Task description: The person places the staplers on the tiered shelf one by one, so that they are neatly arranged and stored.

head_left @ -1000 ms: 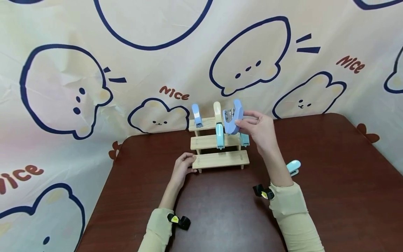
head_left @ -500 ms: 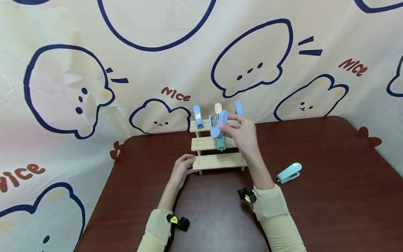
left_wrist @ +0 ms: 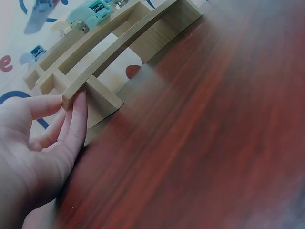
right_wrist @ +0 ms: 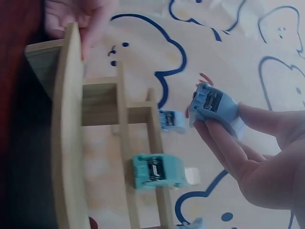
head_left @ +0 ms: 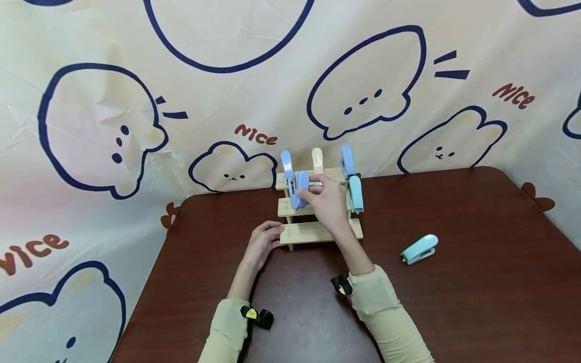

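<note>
My right hand (head_left: pixel 328 201) pinches a blue stapler (head_left: pixel 299 190) between thumb and fingers, in front of the left part of a three-step wooden rack (head_left: pixel 305 234). In the right wrist view this stapler (right_wrist: pixel 214 109) hangs in the air, apart from the steps. My left hand (head_left: pixel 263 243) grips the left end of the lowest step; the left wrist view shows fingers above and below the board (left_wrist: pixel 76 88). On the top step stand a blue stapler (head_left: pixel 286 162), a cream stapler (head_left: pixel 317 160) and another blue one. A teal stapler (right_wrist: pixel 157 171) on the middle step is hidden by my right hand in the head view.
Another teal stapler (head_left: pixel 356 194) stands at the middle step's right end. One more teal stapler (head_left: pixel 419 249) lies on the brown table (head_left: pixel 476 282), right of my right forearm. A patterned cloth (head_left: pixel 254 96) hangs behind the table.
My right hand has carried the blue stapler leftward and slightly down across the rack, from its right side to its left part. My left hand has stayed on the lowest step.
</note>
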Demonstrator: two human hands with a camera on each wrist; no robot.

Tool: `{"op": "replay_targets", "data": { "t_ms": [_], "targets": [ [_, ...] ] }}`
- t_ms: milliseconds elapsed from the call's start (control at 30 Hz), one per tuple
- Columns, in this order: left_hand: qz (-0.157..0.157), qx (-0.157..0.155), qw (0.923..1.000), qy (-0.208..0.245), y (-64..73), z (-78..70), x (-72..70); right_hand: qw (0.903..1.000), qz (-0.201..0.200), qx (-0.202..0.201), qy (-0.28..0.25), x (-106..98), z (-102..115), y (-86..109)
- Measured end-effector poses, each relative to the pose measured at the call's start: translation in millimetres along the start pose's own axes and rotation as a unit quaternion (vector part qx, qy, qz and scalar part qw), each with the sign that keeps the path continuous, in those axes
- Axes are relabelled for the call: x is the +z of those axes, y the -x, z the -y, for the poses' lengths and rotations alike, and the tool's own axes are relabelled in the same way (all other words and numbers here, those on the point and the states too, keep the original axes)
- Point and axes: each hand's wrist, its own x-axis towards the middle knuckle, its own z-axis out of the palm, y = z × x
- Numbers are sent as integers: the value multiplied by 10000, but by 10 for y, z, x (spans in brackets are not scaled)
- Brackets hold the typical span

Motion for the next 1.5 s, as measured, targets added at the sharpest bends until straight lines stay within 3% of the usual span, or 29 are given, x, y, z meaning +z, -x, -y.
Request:
{"op": "replay_targets", "data": {
  "t_ms": [400,633,967,1200,1500],
  "targets": [
    [-173,60,9998,-10,11,-22,10,9952,-43,-88,976,173,-110,5],
    [-196,90,9997,-61,20,-10,0,9932,3,34,1164,211,-120,16],
    [-191,80,9998,-84,23,-14,10,9871,38,-280,1576,239,-153,35],
    [-190,114,9997,-45,28,-8,15,9848,77,-236,1719,314,-183,36],
    [-206,163,9996,-107,17,11,17,9787,-125,-464,1995,386,-204,29]
  ]
}}
